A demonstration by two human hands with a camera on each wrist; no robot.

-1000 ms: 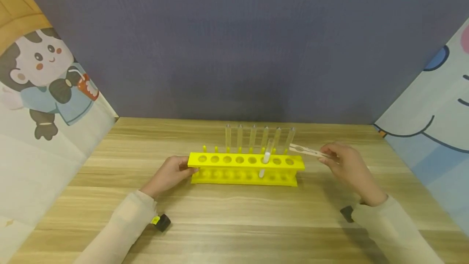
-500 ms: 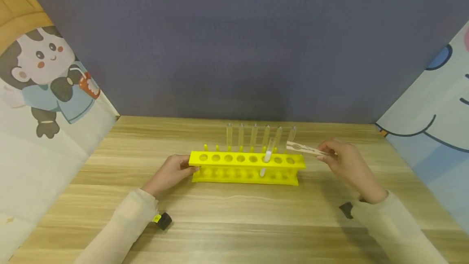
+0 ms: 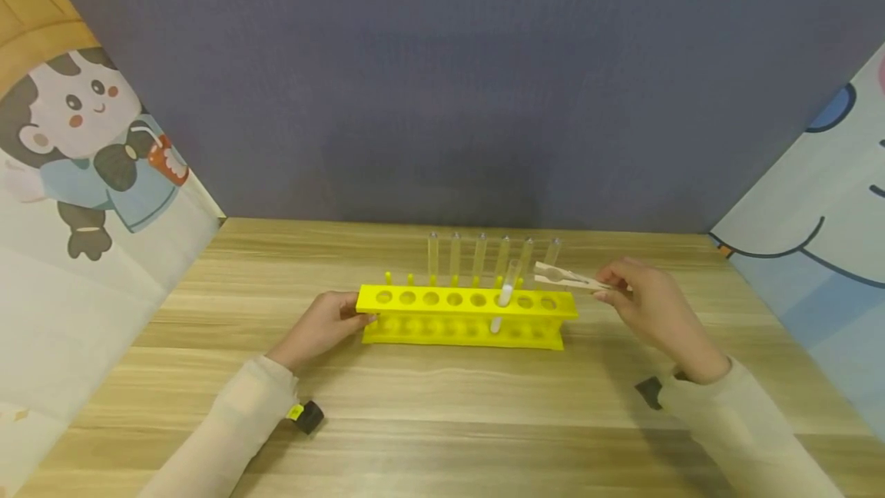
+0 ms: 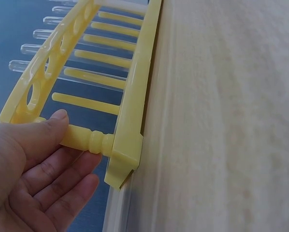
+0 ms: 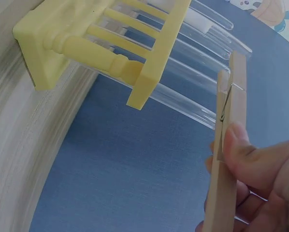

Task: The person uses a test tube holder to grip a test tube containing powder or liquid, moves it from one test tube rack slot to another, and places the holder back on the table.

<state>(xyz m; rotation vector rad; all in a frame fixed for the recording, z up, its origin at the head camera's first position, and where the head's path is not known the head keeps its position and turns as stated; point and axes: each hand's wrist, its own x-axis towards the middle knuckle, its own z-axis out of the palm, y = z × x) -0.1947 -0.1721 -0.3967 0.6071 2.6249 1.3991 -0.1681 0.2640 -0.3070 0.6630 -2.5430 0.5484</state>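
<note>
Rack (image 3: 466,312), head view: yellow, standing on the wooden table (image 3: 442,421), eight holes running along its top.
Filled tube (image 3: 512,274): sitting in the sixth hole from the left, holding white stuff (image 3: 505,296) low down, clear glass showing above; powder or liquid, can't tell.
Clear tubes (image 3: 433,256): six, standing closed end up in a row along the back.
Left hand (image 3: 325,325): gripping the rack's left end.
Right hand (image 3: 646,306): pinching the wooden clip (image 3: 570,278); clip mouth gaping, pointing left, near the filled tube but not reaching it.
End post (image 4: 81,137), left wrist view: left thumb and fingers closing round it, firm contact.
Pegs (image 4: 93,104): yellow, clear tubes fitting over them.
Clip, right wrist view: right thumb and fingers clamping both legs; its tip overlapping the clear tubes, touching or not, can't tell.
</note>
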